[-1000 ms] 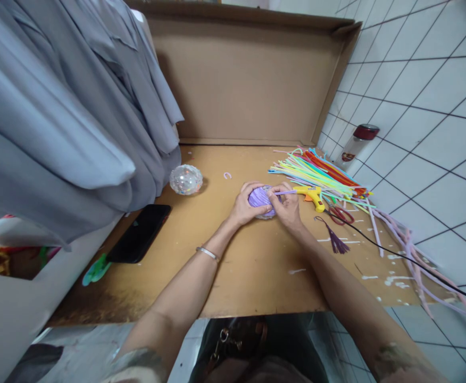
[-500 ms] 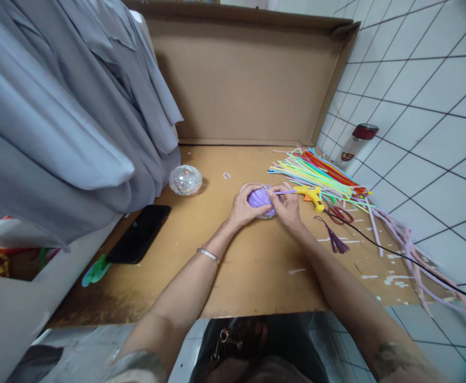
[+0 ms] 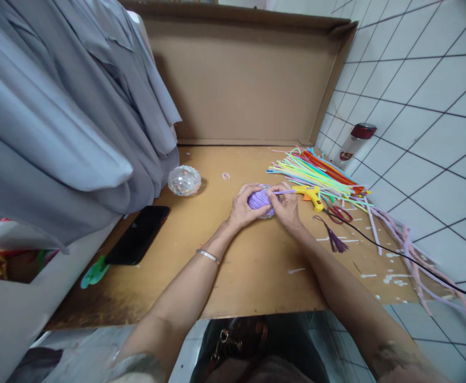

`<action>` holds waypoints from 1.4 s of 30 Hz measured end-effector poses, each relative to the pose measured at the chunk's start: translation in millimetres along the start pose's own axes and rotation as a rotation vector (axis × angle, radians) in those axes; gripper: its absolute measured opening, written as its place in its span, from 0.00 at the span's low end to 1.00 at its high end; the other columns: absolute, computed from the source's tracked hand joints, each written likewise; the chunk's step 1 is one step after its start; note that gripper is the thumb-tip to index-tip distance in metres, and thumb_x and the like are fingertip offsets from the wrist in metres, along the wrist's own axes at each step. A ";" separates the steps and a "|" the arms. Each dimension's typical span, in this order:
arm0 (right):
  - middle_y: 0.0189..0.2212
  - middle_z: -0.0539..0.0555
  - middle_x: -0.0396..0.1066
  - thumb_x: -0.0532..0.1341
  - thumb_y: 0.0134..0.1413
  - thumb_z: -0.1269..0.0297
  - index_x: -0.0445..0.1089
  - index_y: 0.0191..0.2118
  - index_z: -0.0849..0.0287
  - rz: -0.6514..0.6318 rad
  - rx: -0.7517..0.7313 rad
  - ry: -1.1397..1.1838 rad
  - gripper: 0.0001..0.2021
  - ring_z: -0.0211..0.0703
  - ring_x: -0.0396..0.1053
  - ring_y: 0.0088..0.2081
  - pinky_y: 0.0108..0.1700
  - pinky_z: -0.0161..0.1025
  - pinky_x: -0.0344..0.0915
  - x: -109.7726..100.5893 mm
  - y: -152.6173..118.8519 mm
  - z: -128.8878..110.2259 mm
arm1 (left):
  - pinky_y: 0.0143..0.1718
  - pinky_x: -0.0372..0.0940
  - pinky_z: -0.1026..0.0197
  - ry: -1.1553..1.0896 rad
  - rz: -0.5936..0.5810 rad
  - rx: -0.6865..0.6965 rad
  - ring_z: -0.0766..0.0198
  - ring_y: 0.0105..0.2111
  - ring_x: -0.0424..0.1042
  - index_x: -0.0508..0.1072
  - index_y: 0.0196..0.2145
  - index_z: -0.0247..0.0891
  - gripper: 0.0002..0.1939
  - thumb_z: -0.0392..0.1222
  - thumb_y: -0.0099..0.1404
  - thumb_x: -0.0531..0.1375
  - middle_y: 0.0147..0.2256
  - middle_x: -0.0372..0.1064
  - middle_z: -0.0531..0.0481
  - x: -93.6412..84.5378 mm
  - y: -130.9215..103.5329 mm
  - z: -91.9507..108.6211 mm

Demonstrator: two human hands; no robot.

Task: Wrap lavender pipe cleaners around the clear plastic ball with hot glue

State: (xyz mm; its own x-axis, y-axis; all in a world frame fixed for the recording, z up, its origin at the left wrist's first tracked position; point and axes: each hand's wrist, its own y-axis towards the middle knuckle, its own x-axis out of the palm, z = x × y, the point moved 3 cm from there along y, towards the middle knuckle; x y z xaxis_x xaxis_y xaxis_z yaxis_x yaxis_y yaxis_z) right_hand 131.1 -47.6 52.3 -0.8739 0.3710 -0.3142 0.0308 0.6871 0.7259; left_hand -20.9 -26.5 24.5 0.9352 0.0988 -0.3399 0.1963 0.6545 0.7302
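Note:
My left hand (image 3: 244,206) is curled around the near left side of a ball wrapped in rows of purple pipe cleaner (image 3: 258,200), held just over the table. With thumb and fingers pinched, my right hand (image 3: 288,210) presses a loose purple strand (image 3: 284,192) against the ball's right side. The strand's free end points right, towards a yellow glue gun (image 3: 313,194) lying close beyond my right fingers. Part of the ball is hidden by both hands. A clear faceted ball (image 3: 184,181) sits apart on the left.
Colourful pipe cleaners (image 3: 321,173) lie in a heap at the back right, near red-handled scissors (image 3: 340,214), a purple tassel (image 3: 336,242) and a black cord (image 3: 372,243). A phone (image 3: 139,236) and green clip (image 3: 95,272) lie left. Cardboard (image 3: 241,80) stands behind; a lidded bottle (image 3: 355,143) stands right.
Both hands keep the same grip on the purple ball and strand. Only a very slight shift of the whole view shows.

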 end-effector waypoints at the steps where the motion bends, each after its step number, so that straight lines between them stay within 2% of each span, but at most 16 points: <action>1: 0.29 0.51 0.67 0.58 0.58 0.58 0.67 0.29 0.53 0.003 0.001 0.002 0.08 0.46 0.67 0.35 0.42 0.44 0.63 0.0 -0.1 0.2 | 0.57 0.67 0.46 0.013 -0.003 0.009 0.51 0.54 0.73 0.72 0.47 0.39 0.25 0.50 0.55 0.70 0.49 0.75 0.41 0.1 -0.3 1.4; 9: 0.29 0.51 0.67 0.58 0.58 0.56 0.66 0.29 0.53 0.023 0.025 -0.007 0.09 0.46 0.66 0.36 0.42 0.44 0.64 -1.4 0.2 4.3 | 0.60 0.66 0.48 0.191 -0.036 0.015 0.51 0.56 0.71 0.69 0.52 0.40 0.25 0.48 0.59 0.66 0.52 0.72 0.39 4.7 -3.2 12.3; 15: 0.29 0.51 0.67 0.58 0.58 0.56 0.67 0.29 0.53 0.033 0.028 0.001 0.09 0.46 0.66 0.35 0.42 0.44 0.64 -2.5 1.1 5.6 | 0.61 0.65 0.43 0.310 -0.096 0.003 0.43 0.59 0.67 0.65 0.56 0.37 0.37 0.57 0.54 0.69 0.58 0.66 0.32 10.1 -5.9 16.5; 18: 0.29 0.51 0.67 0.58 0.58 0.56 0.67 0.29 0.53 0.036 0.036 -0.006 0.09 0.47 0.66 0.35 0.42 0.45 0.64 -1.5 -0.1 5.4 | 0.59 0.66 0.43 0.362 -0.075 -0.041 0.43 0.59 0.68 0.64 0.56 0.38 0.37 0.57 0.55 0.69 0.59 0.65 0.33 13.3 -8.6 20.4; 21: 0.30 0.51 0.67 0.58 0.59 0.56 0.66 0.29 0.52 0.048 0.028 -0.026 0.10 0.47 0.66 0.36 0.43 0.45 0.64 0.4 -2.5 3.5 | 0.58 0.67 0.45 0.368 -0.016 -0.072 0.45 0.58 0.68 0.63 0.56 0.40 0.34 0.53 0.56 0.68 0.59 0.65 0.35 16.7 -10.6 24.5; 25: 0.29 0.51 0.67 0.58 0.60 0.58 0.65 0.29 0.52 0.068 0.014 -0.064 0.09 0.46 0.66 0.36 0.43 0.45 0.64 1.4 -5.5 0.4 | 0.59 0.65 0.45 0.278 0.035 -0.079 0.46 0.58 0.67 0.63 0.54 0.41 0.30 0.46 0.56 0.68 0.57 0.65 0.36 19.8 -9.8 23.7; 29: 0.32 0.52 0.68 0.59 0.55 0.63 0.68 0.33 0.53 0.007 -0.072 -0.042 0.02 0.47 0.67 0.38 0.42 0.45 0.66 1.1 -7.9 -5.2 | 0.58 0.67 0.44 0.122 0.017 -0.083 0.46 0.56 0.70 0.63 0.53 0.40 0.35 0.46 0.50 0.71 0.54 0.67 0.36 14.8 -5.8 11.2; 32: 0.37 0.54 0.69 0.58 0.53 0.66 0.71 0.39 0.53 0.004 -0.121 -0.036 0.08 0.49 0.68 0.42 0.45 0.47 0.67 -0.9 -8.4 -6.8 | 0.57 0.68 0.44 -0.032 -0.006 -0.142 0.49 0.55 0.71 0.63 0.53 0.41 0.39 0.46 0.45 0.74 0.54 0.68 0.39 6.6 -3.3 -3.5; 34: 0.38 0.55 0.69 0.56 0.54 0.66 0.71 0.41 0.53 0.100 -0.079 -0.042 0.10 0.50 0.68 0.43 0.47 0.48 0.67 -4.5 -7.1 -1.4 | 0.58 0.67 0.45 -0.131 -0.049 -0.192 0.50 0.55 0.72 0.64 0.53 0.41 0.41 0.45 0.43 0.75 0.55 0.68 0.39 2.9 -2.4 -11.7; 37: 0.38 0.56 0.69 0.54 0.58 0.63 0.72 0.39 0.55 0.201 0.061 -0.052 0.10 0.49 0.69 0.42 0.46 0.47 0.67 -7.0 -5.0 16.1 | 0.63 0.62 0.45 -0.213 -0.116 -0.154 0.49 0.59 0.69 0.64 0.53 0.40 0.42 0.43 0.41 0.76 0.57 0.67 0.38 0.7 -1.4 -15.0; 39: 0.34 0.55 0.70 0.53 0.61 0.58 0.72 0.36 0.55 0.139 0.141 -0.070 0.12 0.48 0.69 0.39 0.44 0.46 0.67 -3.7 -4.8 27.9 | 0.65 0.60 0.44 -0.227 -0.159 -0.117 0.49 0.62 0.67 0.63 0.53 0.40 0.43 0.42 0.42 0.76 0.59 0.66 0.38 1.1 -1.2 -13.8; 42: 0.32 0.55 0.70 0.51 0.65 0.52 0.73 0.34 0.54 0.037 0.158 -0.093 0.18 0.48 0.69 0.38 0.43 0.45 0.67 1.6 -6.7 34.9 | 0.65 0.60 0.44 -0.230 -0.184 -0.064 0.49 0.62 0.66 0.63 0.54 0.40 0.42 0.41 0.43 0.75 0.59 0.66 0.38 1.7 -1.3 -11.4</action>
State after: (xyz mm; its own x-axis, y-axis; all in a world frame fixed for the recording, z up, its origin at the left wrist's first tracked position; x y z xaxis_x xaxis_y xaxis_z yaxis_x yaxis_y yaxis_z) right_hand 146.4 -29.8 25.6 -0.8225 0.4486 -0.3497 0.1441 0.7591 0.6348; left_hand -23.0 -18.6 16.2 0.9294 -0.1936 -0.3141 0.3564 0.6920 0.6278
